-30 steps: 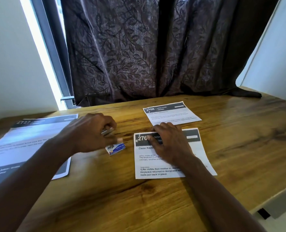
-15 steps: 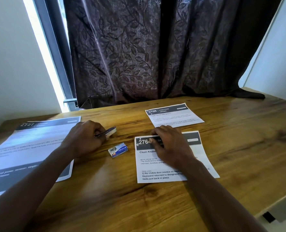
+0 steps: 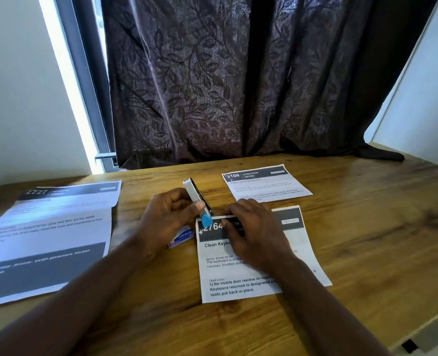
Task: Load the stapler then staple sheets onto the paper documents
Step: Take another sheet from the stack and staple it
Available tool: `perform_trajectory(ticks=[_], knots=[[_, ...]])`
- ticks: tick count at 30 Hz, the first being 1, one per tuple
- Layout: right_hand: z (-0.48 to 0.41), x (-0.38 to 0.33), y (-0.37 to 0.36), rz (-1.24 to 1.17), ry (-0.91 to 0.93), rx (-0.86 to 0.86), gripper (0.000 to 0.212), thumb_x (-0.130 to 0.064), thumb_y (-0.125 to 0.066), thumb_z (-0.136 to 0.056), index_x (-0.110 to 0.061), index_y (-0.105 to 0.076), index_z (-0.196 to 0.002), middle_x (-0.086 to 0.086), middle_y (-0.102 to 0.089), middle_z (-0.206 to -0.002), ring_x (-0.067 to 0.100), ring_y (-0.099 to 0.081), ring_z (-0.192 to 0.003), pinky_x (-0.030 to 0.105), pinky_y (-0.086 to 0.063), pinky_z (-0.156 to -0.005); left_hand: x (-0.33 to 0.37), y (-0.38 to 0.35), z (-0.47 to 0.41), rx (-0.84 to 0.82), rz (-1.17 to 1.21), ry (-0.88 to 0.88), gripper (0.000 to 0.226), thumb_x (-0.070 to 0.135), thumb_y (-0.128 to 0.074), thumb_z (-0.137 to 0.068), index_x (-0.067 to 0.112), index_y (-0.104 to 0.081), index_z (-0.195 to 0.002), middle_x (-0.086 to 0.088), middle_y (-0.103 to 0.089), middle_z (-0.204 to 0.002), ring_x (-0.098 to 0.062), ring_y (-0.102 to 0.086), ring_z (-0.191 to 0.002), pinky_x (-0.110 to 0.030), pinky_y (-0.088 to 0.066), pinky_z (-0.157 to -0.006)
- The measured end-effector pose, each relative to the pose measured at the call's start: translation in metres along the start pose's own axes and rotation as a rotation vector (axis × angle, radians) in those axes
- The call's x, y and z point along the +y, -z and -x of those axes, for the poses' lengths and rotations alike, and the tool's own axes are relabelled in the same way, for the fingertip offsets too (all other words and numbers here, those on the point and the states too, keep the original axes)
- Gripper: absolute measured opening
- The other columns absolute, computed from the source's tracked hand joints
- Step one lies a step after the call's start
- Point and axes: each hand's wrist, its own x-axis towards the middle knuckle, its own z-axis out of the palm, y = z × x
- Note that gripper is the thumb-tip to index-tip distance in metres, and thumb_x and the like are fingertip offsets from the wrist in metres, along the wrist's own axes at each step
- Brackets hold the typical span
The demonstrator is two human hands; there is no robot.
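- The left hand (image 3: 165,222) had its fingers closed around the stapler (image 3: 197,199), tilted over the near sheet's (image 3: 241,281) far-left corner.
- The right hand (image 3: 253,232) lay flat, fingers spread, pinning that sheet.
- Best to seat the corner fully in the stapler, then squeeze firmly.
- The staple box (image 3: 183,238) sat just left.
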Motion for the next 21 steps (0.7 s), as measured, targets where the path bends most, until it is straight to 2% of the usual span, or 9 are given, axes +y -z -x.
perform_trajectory(ticks=[4, 8, 12, 21], knots=[[-0.0003, -0.0011, 0.0006, 0.016, 0.018, 0.008, 0.021, -0.040, -0.053, -0.098, -0.025, -0.059, -0.110, -0.006, -0.060, -0.106, 0.009, -0.049, -0.100, 0.030, -0.039, -0.091, -0.0044, 0.0010, -0.0027, -0.019, -0.045, 0.002, 0.025, 0.015, -0.067, -0.094, 0.007, -0.067, -0.118, -0.009, -0.078, -0.107, -0.026, -0.076, -0.098, -0.044, -0.061, -0.084], [-0.0005, -0.0011, -0.0009, 0.019, 0.023, 0.016, 0.021, -0.042, -0.052, -0.098, -0.026, -0.058, -0.110, -0.007, -0.061, -0.107, 0.009, -0.050, -0.101, 0.031, -0.040, -0.092, -0.0039, 0.0022, -0.0022, -0.035, -0.007, 0.008, 0.027, 0.016, -0.066, -0.093, 0.007, -0.067, -0.119, -0.011, -0.078, -0.107, -0.030, -0.076, -0.098, -0.046, -0.062, -0.084], [-0.0003, -0.0012, -0.0029, 0.024, 0.022, 0.012, 0.025, -0.045, -0.051, -0.098, -0.027, -0.058, -0.115, -0.008, -0.061, -0.111, 0.009, -0.050, -0.105, 0.030, -0.037, -0.094, -0.0025, 0.0038, -0.0004, -0.067, 0.033, 0.012, 0.027, 0.017, -0.064, -0.094, 0.004, -0.066, -0.118, -0.014, -0.078, -0.107, -0.032, -0.076, -0.095, -0.039, -0.065, -0.076], [-0.0010, -0.0043, -0.0033, -0.004, 0.034, 0.014, 0.023, -0.042, -0.051, -0.097, -0.025, -0.059, -0.110, -0.007, -0.062, -0.106, 0.009, -0.050, -0.100, 0.031, -0.039, -0.091, -0.0016, -0.0034, -0.0026, -0.045, -0.078, -0.023, 0.021, 0.015, -0.070, -0.090, 0.005, -0.070, -0.109, -0.009, -0.079, -0.097, -0.023, -0.077, -0.089, -0.028, -0.062, -0.070]])
